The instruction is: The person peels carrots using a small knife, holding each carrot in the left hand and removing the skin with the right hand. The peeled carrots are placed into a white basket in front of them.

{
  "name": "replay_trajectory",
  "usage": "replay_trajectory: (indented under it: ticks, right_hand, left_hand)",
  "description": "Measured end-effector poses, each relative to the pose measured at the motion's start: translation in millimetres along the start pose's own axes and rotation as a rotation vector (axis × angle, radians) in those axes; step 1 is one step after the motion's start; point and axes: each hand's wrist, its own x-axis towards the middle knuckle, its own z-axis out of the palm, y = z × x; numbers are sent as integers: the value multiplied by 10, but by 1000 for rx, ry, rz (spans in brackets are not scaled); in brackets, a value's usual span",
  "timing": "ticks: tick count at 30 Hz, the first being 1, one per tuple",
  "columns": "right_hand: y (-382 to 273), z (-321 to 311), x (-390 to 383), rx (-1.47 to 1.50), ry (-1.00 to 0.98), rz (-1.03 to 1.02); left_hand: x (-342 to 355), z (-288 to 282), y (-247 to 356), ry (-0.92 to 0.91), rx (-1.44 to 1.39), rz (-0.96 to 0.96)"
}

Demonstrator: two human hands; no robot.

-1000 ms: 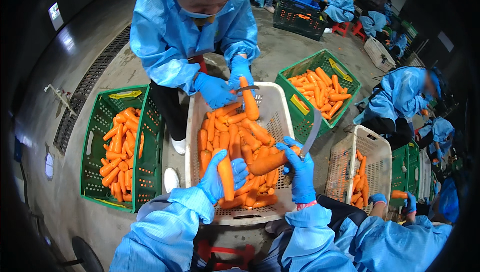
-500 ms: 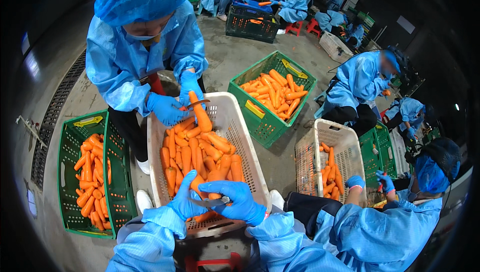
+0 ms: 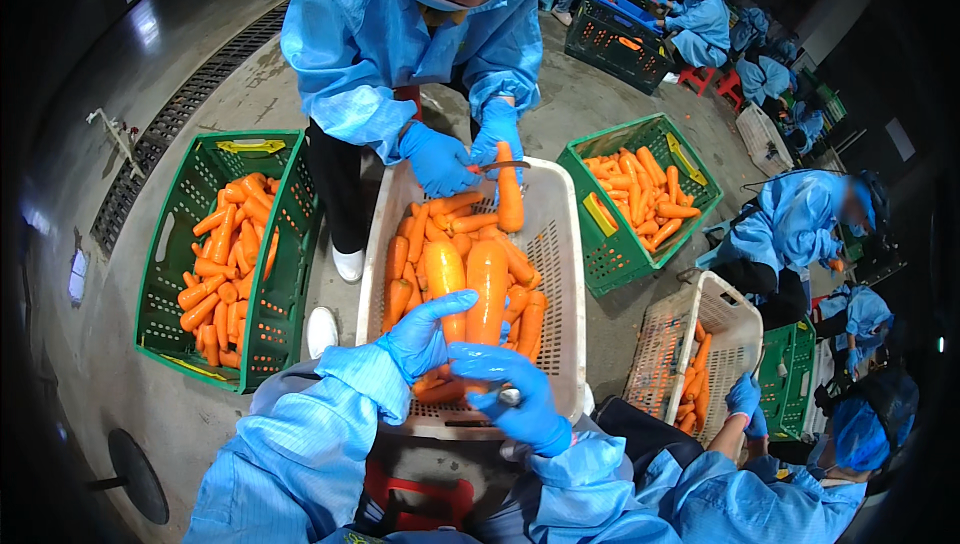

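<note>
With a clock face centred on the white crate, a co-worker (image 3: 420, 54) in a blue gown bends over its far rim just before twelve. The white crate (image 3: 562, 244) sits right in front of me with carrots piled inside. A green crate (image 3: 280, 294) of carrots stands just past nine, another green crate (image 3: 600, 266) at two, and a second white crate (image 3: 660, 344) between three and four. My left hand (image 3: 412, 346), at about seven, is half closed around a large carrot (image 3: 487, 282), fingertips showing on its three o'clock side. That carrot points toward twelve over the pile. My left thumb crosses a paler carrot (image 3: 443, 269) beside it; whether I grip that one too, I cannot tell. My right hand (image 3: 518, 406), toward five, is curled around a handle (image 3: 510, 397), whose metal end shows.
</note>
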Motion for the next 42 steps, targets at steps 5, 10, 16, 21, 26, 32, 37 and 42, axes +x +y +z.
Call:
replay_trajectory:
  ticks: [5,10,16,21,26,32,37,42]
  right_hand:
    - [-117,-202,59,282,461,628]
    - [228,-23,139,105,480,711]
    - [438,1,151,357,373,853]
    - [291,36,141,319,326,856]
    - [272,133,167,324,254,796]
    - [612,205,42,43,387,431]
    - [528,207,86,-197,396,446]
    - [584,182,73,-299,416,372]
  left_hand:
    - [-88,33,129,52,152,246]
    - [5,-26,101,79,72,258]
    - [21,-59,150,85,-10,267]
    - [50,-70,123,69,-70,346]
    - [43,-17,109,168,-77,418]
    - [67,-134,124,229,-105,457]
    - [120,-154,100,224,-129,548]
    - [95,-92,95,144,-106,462]
